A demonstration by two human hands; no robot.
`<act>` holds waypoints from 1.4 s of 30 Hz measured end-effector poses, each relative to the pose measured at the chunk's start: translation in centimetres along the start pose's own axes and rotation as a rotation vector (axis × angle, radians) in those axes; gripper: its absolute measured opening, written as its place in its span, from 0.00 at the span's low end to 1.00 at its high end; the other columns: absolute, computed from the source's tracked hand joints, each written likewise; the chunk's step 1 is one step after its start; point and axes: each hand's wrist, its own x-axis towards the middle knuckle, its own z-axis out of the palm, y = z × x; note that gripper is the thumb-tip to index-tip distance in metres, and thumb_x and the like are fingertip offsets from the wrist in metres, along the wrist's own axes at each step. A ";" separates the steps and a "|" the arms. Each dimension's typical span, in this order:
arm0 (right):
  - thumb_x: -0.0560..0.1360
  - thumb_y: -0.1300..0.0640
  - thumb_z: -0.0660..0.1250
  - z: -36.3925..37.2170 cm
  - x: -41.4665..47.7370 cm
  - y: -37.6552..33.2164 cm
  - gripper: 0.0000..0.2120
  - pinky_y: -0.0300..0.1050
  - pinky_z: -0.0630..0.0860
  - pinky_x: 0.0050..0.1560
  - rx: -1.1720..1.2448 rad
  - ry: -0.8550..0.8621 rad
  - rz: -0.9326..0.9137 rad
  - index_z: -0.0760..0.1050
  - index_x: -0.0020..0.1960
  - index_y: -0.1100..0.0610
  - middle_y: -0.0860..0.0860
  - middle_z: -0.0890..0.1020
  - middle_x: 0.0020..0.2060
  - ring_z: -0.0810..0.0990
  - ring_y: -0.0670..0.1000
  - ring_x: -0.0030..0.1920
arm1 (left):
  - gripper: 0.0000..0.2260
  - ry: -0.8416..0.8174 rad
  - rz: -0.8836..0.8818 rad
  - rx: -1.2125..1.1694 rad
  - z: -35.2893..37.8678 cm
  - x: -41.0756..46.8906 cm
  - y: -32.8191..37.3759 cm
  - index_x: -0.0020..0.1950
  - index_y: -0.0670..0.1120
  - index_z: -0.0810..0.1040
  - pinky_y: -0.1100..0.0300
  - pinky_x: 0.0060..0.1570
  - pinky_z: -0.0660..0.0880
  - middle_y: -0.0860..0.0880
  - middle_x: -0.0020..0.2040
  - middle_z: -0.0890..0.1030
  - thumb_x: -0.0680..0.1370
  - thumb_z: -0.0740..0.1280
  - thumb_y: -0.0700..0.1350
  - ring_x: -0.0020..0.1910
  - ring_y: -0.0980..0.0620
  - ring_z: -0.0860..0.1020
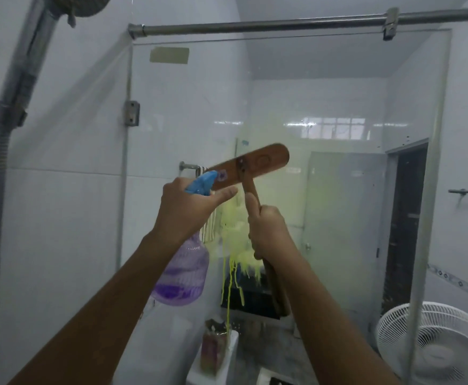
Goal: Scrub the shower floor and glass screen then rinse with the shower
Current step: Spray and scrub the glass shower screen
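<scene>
So your left hand point(188, 209) is wrapped around the neck of the purple spray bottle point(183, 276), just under its blue trigger head, and the bottle hangs down below your fist. Your right hand point(266, 229) is clenched on the wooden handle of the scrub brush point(255, 165) with the thumb running up along it. The brush head is up at about chest height on the glass screen point(338, 93), tilted, with its wooden back facing you. It looks pressed to the glass, though the bristles are hidden so I can't say for sure. Yellow-green foam point(244, 259) is smeared on the screen right below the brush and runs down in long drips. The shower head point(85, 6) sits top left on its pole. There's a white fan point(435, 343) behind the glass, bottom right.
</scene>
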 end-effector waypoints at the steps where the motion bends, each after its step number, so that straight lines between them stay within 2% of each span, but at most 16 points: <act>1: 0.81 0.35 0.50 0.0 0.6 -0.5 0.28 0.41 0.69 0.24 0.043 0.005 -0.003 0.72 0.43 0.58 0.51 0.74 0.31 0.73 0.51 0.28 | 0.25 0.009 0.001 0.007 0.1 0.0 -0.1 0.34 0.45 0.73 0.69 0.25 0.66 0.48 0.28 0.73 0.68 0.75 0.66 0.24 0.57 0.69; 5: 0.81 0.37 0.49 2.4 -3.3 3.4 0.28 0.42 0.66 0.27 -0.049 -0.005 0.013 0.72 0.38 0.56 0.51 0.74 0.30 0.72 0.48 0.28 | 0.28 0.031 -0.056 0.022 -0.3 -0.2 -1.2 0.38 0.43 0.79 0.54 0.32 0.78 0.45 0.33 0.81 0.64 0.75 0.70 0.29 0.49 0.79; 8: 0.80 0.36 0.49 4.2 -8.3 8.0 0.26 0.39 0.64 0.28 -0.101 -0.076 0.124 0.73 0.38 0.53 0.49 0.75 0.31 0.73 0.45 0.30 | 0.32 0.007 -0.053 0.030 -0.9 -0.4 -2.1 0.40 0.40 0.80 0.46 0.36 0.80 0.41 0.34 0.82 0.64 0.75 0.70 0.33 0.41 0.82; 12: 0.83 0.39 0.51 3.6 -6.2 5.7 0.26 0.34 0.62 0.23 -0.085 -0.068 0.070 0.71 0.35 0.55 0.49 0.74 0.29 0.71 0.46 0.27 | 0.36 -0.023 -0.127 0.003 -0.7 -0.6 -3.0 0.46 0.42 0.81 0.51 0.38 0.83 0.44 0.38 0.84 0.59 0.73 0.75 0.34 0.47 0.83; 16: 0.83 0.38 0.51 1.8 -1.7 1.3 0.30 0.44 0.66 0.28 -0.034 0.020 -0.047 0.74 0.36 0.59 0.53 0.76 0.29 0.74 0.51 0.29 | 0.32 0.000 -0.149 0.014 0.4 -1.9 -3.4 0.44 0.45 0.80 0.52 0.37 0.83 0.46 0.37 0.83 0.62 0.73 0.73 0.33 0.51 0.83; 19: 0.82 0.38 0.51 2.8 -4.4 5.0 0.29 0.40 0.67 0.28 0.013 0.024 -0.003 0.75 0.37 0.58 0.51 0.76 0.29 0.74 0.45 0.28 | 0.26 -0.052 -0.131 -0.003 0.9 -3.9 -3.7 0.38 0.45 0.80 0.57 0.32 0.77 0.45 0.33 0.82 0.64 0.76 0.68 0.30 0.53 0.79; 22: 0.79 0.35 0.51 5.6 -11.1 12.5 0.28 0.38 0.71 0.28 0.092 0.002 0.196 0.77 0.39 0.55 0.49 0.77 0.29 0.75 0.44 0.29 | 0.28 -0.131 -0.130 -0.055 1.3 -6.3 -4.5 0.38 0.41 0.80 0.57 0.31 0.78 0.44 0.33 0.82 0.64 0.75 0.67 0.29 0.51 0.80; 24: 0.80 0.39 0.53 6.7 -14.6 15.7 0.25 0.31 0.67 0.27 0.078 -0.032 0.305 0.78 0.40 0.55 0.47 0.78 0.29 0.77 0.44 0.31 | 0.30 -0.119 -0.173 -0.066 1.9 -7.7 -5.2 0.35 0.38 0.77 0.53 0.29 0.75 0.43 0.29 0.78 0.64 0.77 0.67 0.26 0.47 0.76; 25: 0.81 0.41 0.54 7.1 -15.6 16.5 0.24 0.31 0.67 0.27 0.064 -0.036 0.325 0.79 0.41 0.55 0.48 0.78 0.30 0.77 0.43 0.33 | 0.29 -0.107 -0.199 -0.043 2.2 -8.5 -5.7 0.32 0.40 0.74 0.57 0.27 0.71 0.46 0.26 0.74 0.64 0.78 0.65 0.23 0.51 0.72; 26: 0.82 0.41 0.54 7.1 -15.7 16.6 0.23 0.31 0.67 0.27 0.067 -0.037 0.330 0.79 0.41 0.55 0.48 0.79 0.31 0.77 0.43 0.33 | 0.27 -0.101 -0.213 -0.021 2.5 -9.1 -6.0 0.30 0.43 0.71 0.62 0.25 0.67 0.50 0.25 0.71 0.65 0.78 0.63 0.22 0.56 0.69; 28: 0.81 0.39 0.53 6.5 -14.2 15.5 0.26 0.31 0.67 0.27 0.107 -0.027 0.269 0.79 0.40 0.55 0.50 0.80 0.31 0.78 0.45 0.31 | 0.22 -0.118 -0.211 -0.035 3.1 -10.0 -6.4 0.30 0.47 0.72 0.68 0.25 0.66 0.53 0.25 0.72 0.66 0.78 0.62 0.22 0.59 0.71; 33: 0.81 0.38 0.52 3.9 -9.7 12.2 0.24 0.39 0.78 0.37 0.174 0.019 0.109 0.77 0.43 0.52 0.50 0.82 0.35 0.81 0.45 0.36 | 0.20 -0.177 -0.172 -0.075 4.1 -11.0 -6.7 0.37 0.47 0.78 0.69 0.27 0.69 0.51 0.29 0.77 0.68 0.77 0.62 0.25 0.60 0.73; 36: 0.80 0.36 0.52 5.8 -14.1 15.6 0.26 0.40 0.74 0.34 0.146 0.003 0.254 0.77 0.41 0.53 0.50 0.79 0.32 0.78 0.46 0.32 | 0.22 -0.133 -0.240 -0.049 4.4 -11.8 -7.1 0.32 0.46 0.74 0.68 0.25 0.65 0.52 0.26 0.74 0.67 0.78 0.62 0.22 0.59 0.69; 38: 0.79 0.37 0.51 6.8 -17.4 17.9 0.25 0.40 0.72 0.35 0.112 -0.027 0.327 0.77 0.40 0.53 0.49 0.78 0.33 0.77 0.47 0.34 | 0.25 -0.094 -0.262 -0.014 4.5 -12.1 -7.6 0.29 0.46 0.70 0.65 0.25 0.63 0.52 0.24 0.69 0.68 0.78 0.62 0.22 0.57 0.65; 40: 0.81 0.40 0.51 7.2 -18.4 18.4 0.23 0.37 0.69 0.34 0.071 -0.041 0.343 0.76 0.39 0.51 0.49 0.79 0.35 0.78 0.45 0.36 | 0.26 -0.077 -0.257 0.031 4.1 -12.2 -8.1 0.27 0.48 0.67 0.66 0.25 0.62 0.55 0.23 0.67 0.68 0.78 0.61 0.21 0.57 0.65; 42: 0.82 0.40 0.52 7.0 -16.8 17.1 0.23 0.34 0.67 0.30 0.112 -0.063 0.305 0.75 0.38 0.51 0.49 0.78 0.32 0.77 0.44 0.31 | 0.23 -0.093 -0.243 0.031 3.8 -12.1 -8.5 0.28 0.49 0.71 0.69 0.25 0.63 0.56 0.23 0.70 0.68 0.79 0.60 0.22 0.59 0.68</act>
